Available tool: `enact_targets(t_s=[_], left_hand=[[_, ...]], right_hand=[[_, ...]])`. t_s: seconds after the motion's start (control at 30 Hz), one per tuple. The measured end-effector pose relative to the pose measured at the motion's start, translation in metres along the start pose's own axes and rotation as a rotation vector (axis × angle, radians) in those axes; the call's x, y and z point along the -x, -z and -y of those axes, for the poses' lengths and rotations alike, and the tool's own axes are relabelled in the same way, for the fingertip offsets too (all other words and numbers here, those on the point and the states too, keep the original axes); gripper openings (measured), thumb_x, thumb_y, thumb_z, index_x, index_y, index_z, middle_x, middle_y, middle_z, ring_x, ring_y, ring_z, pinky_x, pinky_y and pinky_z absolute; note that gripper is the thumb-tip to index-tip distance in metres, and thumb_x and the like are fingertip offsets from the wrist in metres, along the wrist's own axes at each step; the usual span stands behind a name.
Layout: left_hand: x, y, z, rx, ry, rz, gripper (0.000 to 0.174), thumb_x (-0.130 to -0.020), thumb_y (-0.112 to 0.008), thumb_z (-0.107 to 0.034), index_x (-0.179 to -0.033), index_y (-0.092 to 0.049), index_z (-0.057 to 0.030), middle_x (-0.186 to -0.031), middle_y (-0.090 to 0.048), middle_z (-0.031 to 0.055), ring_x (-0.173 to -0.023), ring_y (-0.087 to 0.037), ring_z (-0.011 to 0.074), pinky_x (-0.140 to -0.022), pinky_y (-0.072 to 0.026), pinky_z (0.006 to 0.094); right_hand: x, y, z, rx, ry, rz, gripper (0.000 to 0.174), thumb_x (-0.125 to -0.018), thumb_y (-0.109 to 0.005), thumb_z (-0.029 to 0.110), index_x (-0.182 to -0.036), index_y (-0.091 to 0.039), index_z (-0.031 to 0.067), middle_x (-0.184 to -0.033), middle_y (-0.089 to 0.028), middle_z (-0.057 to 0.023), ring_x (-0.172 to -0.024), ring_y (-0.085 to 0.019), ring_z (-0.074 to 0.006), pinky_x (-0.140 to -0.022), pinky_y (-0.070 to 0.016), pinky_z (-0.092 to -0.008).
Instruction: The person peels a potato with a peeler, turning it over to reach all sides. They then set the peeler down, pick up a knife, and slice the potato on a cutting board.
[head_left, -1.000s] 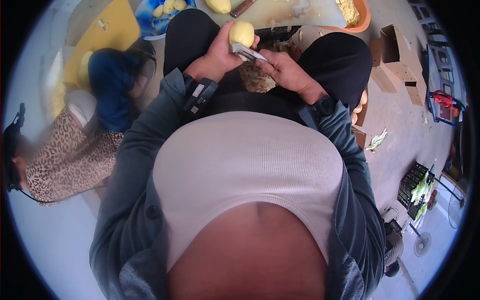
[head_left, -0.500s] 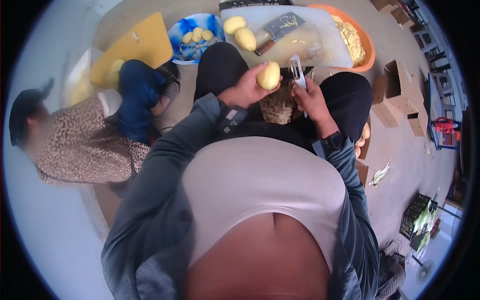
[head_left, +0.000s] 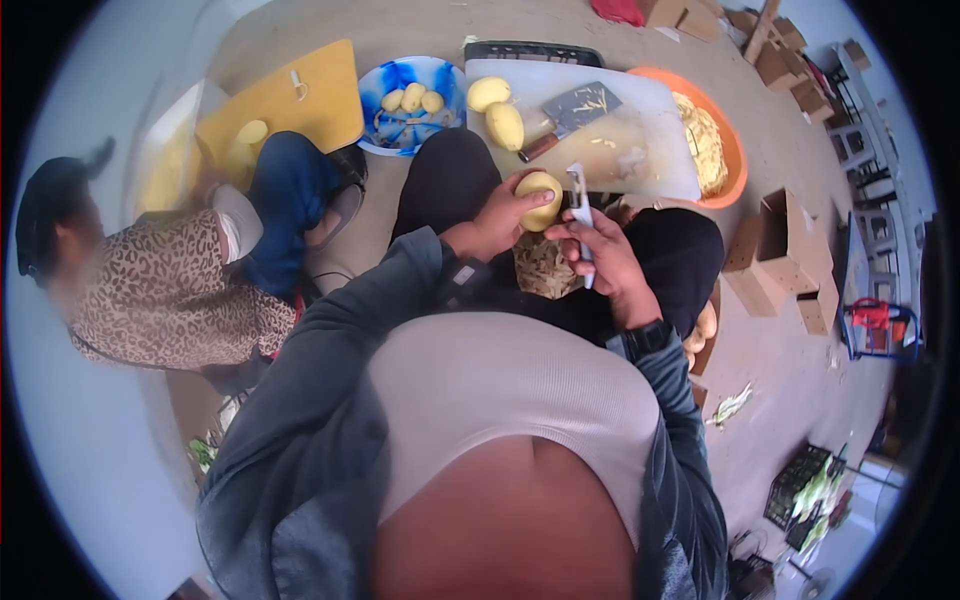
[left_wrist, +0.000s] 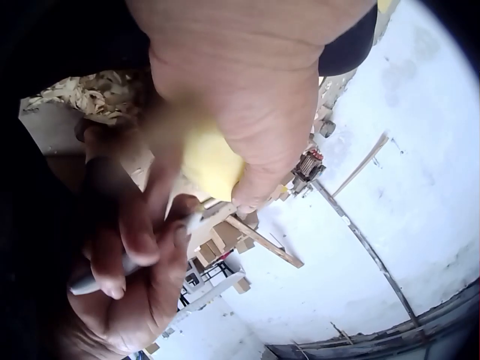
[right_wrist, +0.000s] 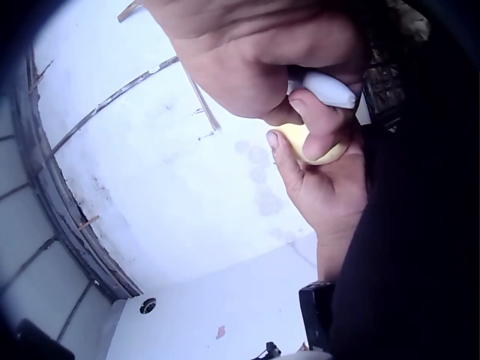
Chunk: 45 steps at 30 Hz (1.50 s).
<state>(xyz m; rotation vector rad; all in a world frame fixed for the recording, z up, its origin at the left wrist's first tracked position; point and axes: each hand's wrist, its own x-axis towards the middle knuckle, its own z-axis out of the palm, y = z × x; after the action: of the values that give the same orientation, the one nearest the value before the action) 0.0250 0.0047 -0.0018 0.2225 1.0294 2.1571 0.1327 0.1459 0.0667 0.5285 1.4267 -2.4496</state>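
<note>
Between the knees in the head view, the left hand [head_left: 497, 221] grips a peeled yellow potato [head_left: 540, 196], thumb across its near face. The right hand [head_left: 612, 262] holds a white-handled peeler [head_left: 583, 226] just right of the potato, its blade end pointing up and away. In the left wrist view the potato [left_wrist: 211, 163] sits under the left palm, with fingers of the right hand [left_wrist: 129, 274] close by. The right wrist view shows the peeler's handle [right_wrist: 328, 90] in the right fist, and the potato [right_wrist: 306, 142] partly hidden behind a finger.
Ahead lie a white cutting board [head_left: 640, 150] with two potatoes [head_left: 504, 126] and a cleaver [head_left: 582, 108], an orange basin [head_left: 737, 150] of shreds, and a blue-white bowl [head_left: 453, 85] of potatoes. Peelings [head_left: 545, 268] lie below the hands. Another person [head_left: 170, 285] sits at left.
The peeler first touched the potato, then moved away to the right, and now is close beside it again. The left hand has turned the potato. The head view has shifted, showing more ahead.
</note>
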Motion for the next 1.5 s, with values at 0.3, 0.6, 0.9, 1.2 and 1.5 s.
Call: enact_targets(t_s=[0.3, 0.6, 0.9, 1.2, 1.5], left_hand=[[0.003, 0.017, -0.09, 0.382, 0.11, 0.117, 0.042, -0.088, -0.056, -0.037, -0.118, -0.052, -0.0082, -0.114, -0.058, 0.0125, -0.107, -0.055, 0.0315, -0.08, -0.05, 0.043], [-0.014, 0.092, -0.157, 0.49, -0.062, -0.215, 0.037, -0.086, -0.06, -0.03, -0.112, -0.054, -0.0048, -0.112, -0.056, 0.0154, -0.108, -0.051, 0.0375, -0.086, -0.0482, 0.0445], [-0.042, 0.202, -0.125, 0.364, -0.029, -0.659, 0.03, -0.085, -0.061, -0.022, -0.109, -0.05, -0.0084, -0.108, -0.057, 0.0145, -0.101, -0.055, 0.038, -0.085, -0.0483, 0.0518], [-0.1, 0.139, -0.158, -0.101, 0.073, -0.454, 0.047, -0.08, -0.07, -0.014, -0.12, -0.048, -0.0055, -0.107, -0.059, 0.0126, -0.096, -0.06, 0.0276, -0.08, -0.0512, 0.0471], [-0.207, 0.102, -0.165, -1.107, -0.264, -0.241, 0.055, -0.066, -0.081, -0.016, -0.114, -0.057, -0.004, -0.103, -0.062, 0.0077, -0.093, -0.059, 0.0148, -0.082, -0.0486, 0.0264]], right_hand=[[0.028, 0.023, 0.07, 0.005, 0.251, 0.115, 0.017, -0.093, -0.048, 0.014, -0.105, -0.051, 0.0019, -0.078, -0.06, -0.0096, -0.051, -0.044, -0.0059, -0.037, -0.0269, -0.0165], [0.014, 0.029, 0.049, 0.056, 0.212, -0.111, 0.016, -0.093, -0.05, 0.015, -0.105, -0.052, 0.0047, -0.073, -0.054, -0.0018, -0.054, -0.039, -0.0035, -0.041, -0.0265, -0.0156], [0.014, 0.025, 0.039, 0.28, 0.15, -0.084, 0.016, -0.094, -0.051, 0.017, -0.104, -0.053, 0.0046, -0.072, -0.055, 0.0005, -0.051, -0.039, -0.0014, -0.042, -0.0289, -0.0149], [0.011, 0.023, 0.055, 0.338, 0.13, -0.132, 0.015, -0.093, -0.053, 0.015, -0.104, -0.054, 0.0043, -0.071, -0.056, 0.0021, -0.052, -0.04, -0.0012, -0.046, -0.0327, -0.016], [0.017, 0.029, 0.07, 0.468, 0.141, -0.191, 0.016, -0.092, -0.054, 0.016, -0.102, -0.054, 0.0035, -0.07, -0.056, 0.0002, -0.059, -0.048, -0.0056, -0.054, -0.0391, -0.0208]])
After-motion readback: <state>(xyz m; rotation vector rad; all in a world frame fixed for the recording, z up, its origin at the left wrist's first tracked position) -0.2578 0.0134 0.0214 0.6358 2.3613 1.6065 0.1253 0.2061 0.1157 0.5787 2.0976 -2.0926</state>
